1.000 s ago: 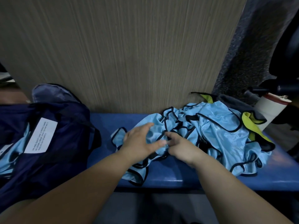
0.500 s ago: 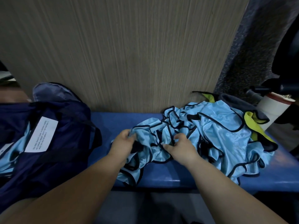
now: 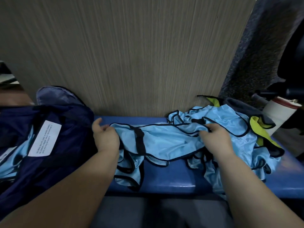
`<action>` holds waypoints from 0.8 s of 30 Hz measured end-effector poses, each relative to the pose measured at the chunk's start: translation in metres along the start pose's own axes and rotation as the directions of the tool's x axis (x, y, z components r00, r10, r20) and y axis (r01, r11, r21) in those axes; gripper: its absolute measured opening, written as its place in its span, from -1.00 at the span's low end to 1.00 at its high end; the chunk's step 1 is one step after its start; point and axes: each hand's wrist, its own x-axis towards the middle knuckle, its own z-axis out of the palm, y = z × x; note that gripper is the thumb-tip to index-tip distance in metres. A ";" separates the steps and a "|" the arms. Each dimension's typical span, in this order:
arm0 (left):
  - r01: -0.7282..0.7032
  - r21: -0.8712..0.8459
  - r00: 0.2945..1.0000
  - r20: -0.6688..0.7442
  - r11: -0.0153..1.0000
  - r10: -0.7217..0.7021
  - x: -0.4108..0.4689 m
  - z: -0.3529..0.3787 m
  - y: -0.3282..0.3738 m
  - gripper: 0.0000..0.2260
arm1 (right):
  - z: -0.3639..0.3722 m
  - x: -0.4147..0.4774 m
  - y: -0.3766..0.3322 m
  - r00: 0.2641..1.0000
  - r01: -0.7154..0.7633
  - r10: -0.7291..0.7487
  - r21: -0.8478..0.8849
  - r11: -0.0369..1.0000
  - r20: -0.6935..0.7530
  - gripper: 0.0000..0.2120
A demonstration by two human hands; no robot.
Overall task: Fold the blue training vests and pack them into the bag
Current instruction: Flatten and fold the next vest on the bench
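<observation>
Holding one blue training vest (image 3: 164, 139) spread across the blue worktop (image 3: 164, 180) at mid-frame, the left grip (image 3: 105, 139) pinches its left edge beside the navy bag (image 3: 49, 170), while the right grip (image 3: 215, 139) clutches the other end against the heap of vests (image 3: 238, 122). The thin, shiny fabric looks light, floppy and slippery; its black-bound hems likely offer the surest hold.

Bare bench (image 3: 164, 178) in front — bag (image 3: 65, 162) crowds left, vest pile (image 3: 230, 116) right, wall (image 3: 131, 63) seemingly close behind.
</observation>
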 end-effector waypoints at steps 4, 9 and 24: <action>-0.082 0.076 0.971 0.231 0.994 0.062 -0.011 0.009 0.000 -0.53 | -0.012 0.002 0.003 0.990 -0.075 0.068 0.057 0.995 0.120 -0.65; -0.450 0.583 0.676 0.717 0.676 -0.169 -0.022 0.010 -0.025 -0.17 | -0.010 0.002 0.007 0.987 -0.053 0.047 0.037 0.998 0.154 -0.70; -0.715 0.473 0.647 0.727 0.515 0.230 -0.053 0.007 -0.025 -0.39 | -0.013 0.005 0.013 0.801 -0.080 -0.298 0.585 0.807 0.519 -0.46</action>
